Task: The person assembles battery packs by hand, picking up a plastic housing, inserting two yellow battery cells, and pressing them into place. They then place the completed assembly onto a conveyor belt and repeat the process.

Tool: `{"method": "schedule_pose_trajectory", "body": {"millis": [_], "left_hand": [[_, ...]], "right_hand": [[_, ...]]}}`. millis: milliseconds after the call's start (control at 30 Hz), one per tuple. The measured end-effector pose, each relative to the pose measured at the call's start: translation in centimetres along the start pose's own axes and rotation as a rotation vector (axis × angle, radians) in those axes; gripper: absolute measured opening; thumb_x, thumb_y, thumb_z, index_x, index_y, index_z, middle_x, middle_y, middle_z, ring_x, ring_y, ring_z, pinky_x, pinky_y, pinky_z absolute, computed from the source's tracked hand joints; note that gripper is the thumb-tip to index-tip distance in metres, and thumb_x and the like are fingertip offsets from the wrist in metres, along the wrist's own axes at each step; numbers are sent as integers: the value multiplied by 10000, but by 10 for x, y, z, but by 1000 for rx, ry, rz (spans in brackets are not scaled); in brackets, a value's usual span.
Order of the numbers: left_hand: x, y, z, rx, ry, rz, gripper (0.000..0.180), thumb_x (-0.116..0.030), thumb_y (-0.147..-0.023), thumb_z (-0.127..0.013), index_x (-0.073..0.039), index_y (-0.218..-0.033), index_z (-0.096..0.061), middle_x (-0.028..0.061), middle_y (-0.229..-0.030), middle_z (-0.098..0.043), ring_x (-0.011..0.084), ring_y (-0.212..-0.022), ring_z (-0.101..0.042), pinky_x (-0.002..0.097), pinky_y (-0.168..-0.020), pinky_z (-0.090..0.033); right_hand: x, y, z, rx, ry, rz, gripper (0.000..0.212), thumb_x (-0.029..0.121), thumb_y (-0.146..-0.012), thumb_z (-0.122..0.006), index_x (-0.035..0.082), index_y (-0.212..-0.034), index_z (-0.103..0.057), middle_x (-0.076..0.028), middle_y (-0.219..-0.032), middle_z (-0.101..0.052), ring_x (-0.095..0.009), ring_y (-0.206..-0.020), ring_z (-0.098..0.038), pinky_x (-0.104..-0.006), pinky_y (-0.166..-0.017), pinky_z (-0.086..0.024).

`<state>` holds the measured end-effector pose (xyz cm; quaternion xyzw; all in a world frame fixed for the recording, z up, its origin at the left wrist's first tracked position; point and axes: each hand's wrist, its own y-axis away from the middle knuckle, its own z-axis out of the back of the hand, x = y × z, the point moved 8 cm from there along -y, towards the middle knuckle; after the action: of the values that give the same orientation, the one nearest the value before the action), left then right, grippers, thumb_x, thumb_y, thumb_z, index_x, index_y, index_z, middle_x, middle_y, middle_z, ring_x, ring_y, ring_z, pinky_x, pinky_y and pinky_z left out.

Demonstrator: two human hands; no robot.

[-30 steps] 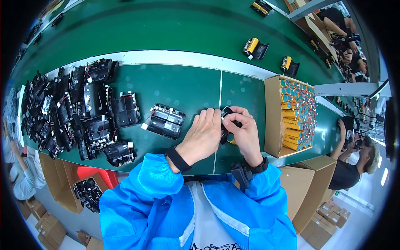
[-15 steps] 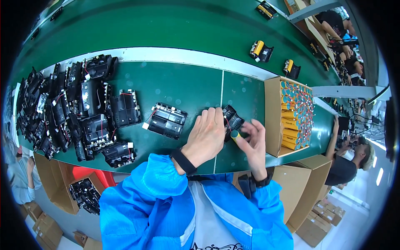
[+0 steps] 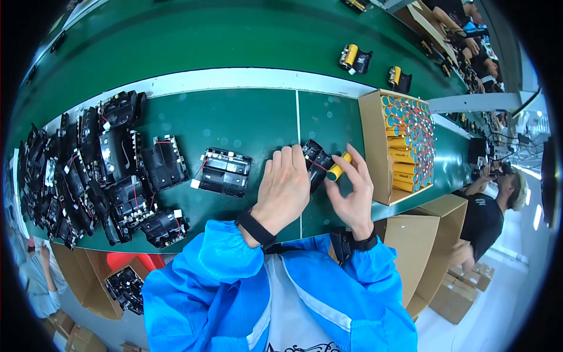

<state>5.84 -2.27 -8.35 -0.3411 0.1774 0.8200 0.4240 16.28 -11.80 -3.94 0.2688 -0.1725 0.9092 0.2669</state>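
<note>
My left hand is curled over the left side of a black plastic housing with a thin red wire, steadying it on the green bench. Its fingertips are partly hidden. Between the thumb and fingers of my right hand is a yellow cylindrical battery with a dark green end. It is tilted and lies right beside the housing; whether they touch I cannot tell. Another black housing with a white connector rests to the left of my left hand, apart from it.
A pile of black housings covers the bench's left side. At the right stands a cardboard box of yellow batteries. Beyond the white rail, housings with batteries lie on a green surface. Open cartons and co-workers are around.
My right hand has raised the battery, which now shows more fully beside the housing. The housing has turned slightly under my left hand. The whole view has shifted a little.
</note>
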Motion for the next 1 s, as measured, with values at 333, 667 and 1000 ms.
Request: {"method": "schedule_pose_trajectory", "body": {"millis": [333,667,1000], "left_hand": [[-3,-1,8,-73,-47,-51,487,-34,-744,-655,88,-1183,-483,177,-1001,-518,319,-929,-526,388,-762,-428],[5,15,28,34,225,29,485,58,-794,-647,18,-1255,-502,198,-1204,-522,406,-907,-623,456,-784,-541],[7,21,34,32,114,-40,355,40,-838,-612,-7,-1188,-572,190,-1262,-541,373,-973,-655,446,-767,-566]], "right_hand": [[25,7,-15,-46,-53,152,321,27,-755,-779,23,-1071,-727,-244,-1380,-526,-292,-1101,-641,-345,-891,-536],[36,-1,-31,28,-1,164,265,40,-786,-760,33,-1048,-721,-230,-1354,-496,-352,-1103,-617,-371,-879,-554],[30,-1,-31,-42,-165,29,410,54,-711,-830,28,-1095,-691,-220,-1335,-521,-386,-1165,-584,-393,-936,-530]]}}
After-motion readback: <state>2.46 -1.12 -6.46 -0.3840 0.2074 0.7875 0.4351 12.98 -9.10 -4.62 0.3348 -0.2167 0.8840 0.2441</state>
